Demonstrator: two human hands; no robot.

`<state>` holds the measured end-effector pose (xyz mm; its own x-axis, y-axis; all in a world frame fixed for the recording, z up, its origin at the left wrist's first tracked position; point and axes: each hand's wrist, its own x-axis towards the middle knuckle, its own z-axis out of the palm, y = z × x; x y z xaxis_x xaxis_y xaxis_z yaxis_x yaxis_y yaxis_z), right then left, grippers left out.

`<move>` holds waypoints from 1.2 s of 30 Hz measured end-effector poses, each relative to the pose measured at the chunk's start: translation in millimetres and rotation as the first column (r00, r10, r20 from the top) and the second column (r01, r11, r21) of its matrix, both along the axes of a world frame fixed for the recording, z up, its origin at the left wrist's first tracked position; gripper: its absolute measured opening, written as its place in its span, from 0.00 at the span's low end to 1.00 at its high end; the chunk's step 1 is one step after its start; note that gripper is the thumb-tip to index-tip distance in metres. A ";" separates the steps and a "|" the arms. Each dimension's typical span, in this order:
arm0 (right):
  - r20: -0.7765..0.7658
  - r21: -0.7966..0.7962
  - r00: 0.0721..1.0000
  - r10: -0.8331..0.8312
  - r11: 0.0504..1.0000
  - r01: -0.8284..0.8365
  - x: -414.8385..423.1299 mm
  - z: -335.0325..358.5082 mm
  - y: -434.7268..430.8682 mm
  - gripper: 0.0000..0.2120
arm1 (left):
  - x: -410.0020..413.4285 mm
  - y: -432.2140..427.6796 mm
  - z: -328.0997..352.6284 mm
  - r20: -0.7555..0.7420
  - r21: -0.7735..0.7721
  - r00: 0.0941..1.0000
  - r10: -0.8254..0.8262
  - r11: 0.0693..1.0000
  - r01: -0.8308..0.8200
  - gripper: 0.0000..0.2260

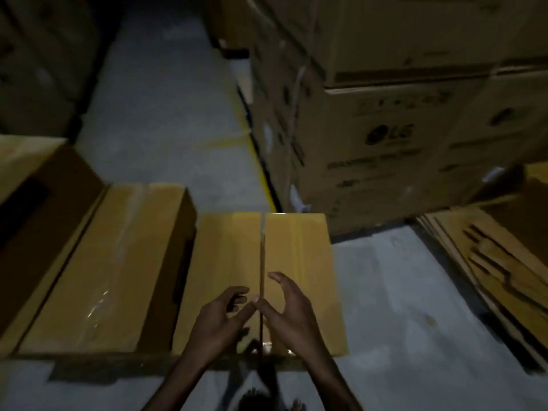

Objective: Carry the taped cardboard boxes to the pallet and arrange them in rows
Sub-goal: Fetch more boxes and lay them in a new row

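Note:
A taped cardboard box (299, 262) lies flat in front of me, its top seam running straight away from me. It rests on a low wooden pallet (124, 358), whose front edge shows below the boxes. A taller taped box (106, 268) stands touching it on the left, and a still taller one (44, 209) further left. My left hand (218, 324) and right hand (289, 315) hover over the near part of the middle box. Both have loosely spread fingers, their thumbs meet over the seam, and they hold nothing.
Tall stacks of large printed cartons (385, 129) rise at the right, bordered by a yellow floor line (264, 179). Flattened cardboard sheets (489, 262) lie on the grey floor at the right. More dark stacks (35, 69) stand at the far left, with an aisle (166, 99) between.

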<state>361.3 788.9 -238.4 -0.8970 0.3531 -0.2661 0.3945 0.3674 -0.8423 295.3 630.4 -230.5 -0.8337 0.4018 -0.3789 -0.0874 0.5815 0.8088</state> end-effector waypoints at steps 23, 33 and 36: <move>-0.199 -0.088 0.754 0.626 0.755 -0.650 -215.2 64.3 -363.1 0.31 | -125.3 -352.2 97.5 -0.316 0.239 0.611 0.726 0.684 -0.689 0.12; -0.119 -0.096 0.924 0.363 0.922 -0.375 -303.1 45.9 -523.8 0.43 | -275.7 -552.2 65.4 -0.563 -0.174 0.589 0.580 0.613 -0.771 0.29; -0.077 -0.070 0.966 0.245 0.966 -0.251 -315.1 26.2 -544.3 0.50 | -310.8 -594.0 36.7 -0.562 -0.348 0.640 0.524 0.552 -0.758 0.36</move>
<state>46.3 244.6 -212.2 -0.9705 0.0979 -0.2203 0.2410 0.3785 -0.8937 -15.6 36.3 -193.8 -0.8862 -0.4612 0.0446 -0.3932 0.7995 0.4541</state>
